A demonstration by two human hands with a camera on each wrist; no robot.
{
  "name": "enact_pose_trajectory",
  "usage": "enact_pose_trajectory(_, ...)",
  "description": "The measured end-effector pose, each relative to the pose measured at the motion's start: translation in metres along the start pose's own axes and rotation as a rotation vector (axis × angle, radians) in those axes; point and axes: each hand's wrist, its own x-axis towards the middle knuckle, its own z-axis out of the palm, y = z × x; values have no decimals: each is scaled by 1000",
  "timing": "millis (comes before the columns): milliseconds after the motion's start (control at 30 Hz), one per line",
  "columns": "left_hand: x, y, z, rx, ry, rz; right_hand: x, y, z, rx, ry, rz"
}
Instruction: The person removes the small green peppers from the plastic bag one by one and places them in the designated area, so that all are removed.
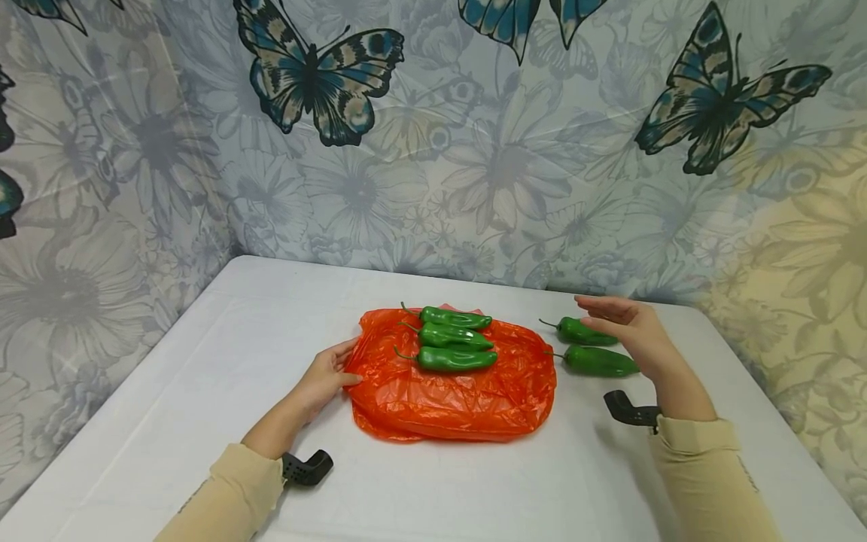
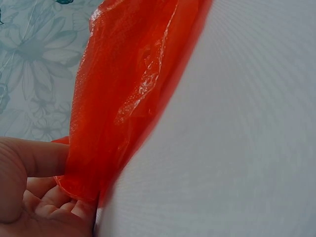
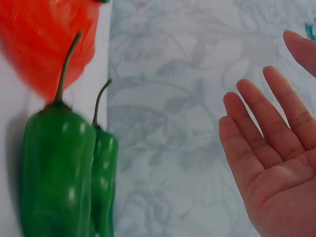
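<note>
An orange-red plastic bag [image 1: 460, 403] lies flat on the white table, with three green peppers [image 1: 457, 360] in a row on its upper half. My left hand [image 1: 330, 376] pinches the bag's left edge, the thumb on top and the other fingers beneath, as the left wrist view also shows. Two more green peppers [image 1: 599, 361] lie on the table to the right of the bag. Above them my right hand [image 1: 630, 331] hovers, its fingers extended and apart, holding nothing. In the right wrist view its palm [image 3: 286, 192] faces the camera, beside the nearer pepper [image 3: 57, 173].
The white table [image 1: 169, 421] reaches back to a wall covering [image 1: 508, 165] with flowers and butterflies. A black wrist camera mount [image 1: 308, 468] sits at the left sleeve, and another mount [image 1: 630, 409] at the right one.
</note>
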Motion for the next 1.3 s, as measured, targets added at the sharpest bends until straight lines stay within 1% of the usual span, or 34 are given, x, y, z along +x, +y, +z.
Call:
enact_pose_trajectory(300,0,1,-1,19,5,3,1,-16,12,128,-55,-100)
enact_pose_trajectory(433,0,1,-3,21,3,7,3,-24,18,165,-83,-139)
enact_pose_trajectory(600,0,3,-3,19,-9,26,5,-32,26,162,-117,-170)
enact_pose_trajectory(733,-1,2,-2,27,-8,29,7,-36,33,160,-171,-203)
enact_pose_trajectory(833,-1,1,-2,28,-3,24,11,-40,40,151,-214,-207)
enact_pose_trajectory(967,-1,1,-2,26,-3,24,16,-45,48,142,-240,-192)
enact_pose_trajectory(1133,-1,2,-2,25,-2,16,23,-50,58,183,-263,-198)
enact_pose_trajectory(1300,-1,2,-2,19,-6,14,29,-51,70,243,-289,-241)
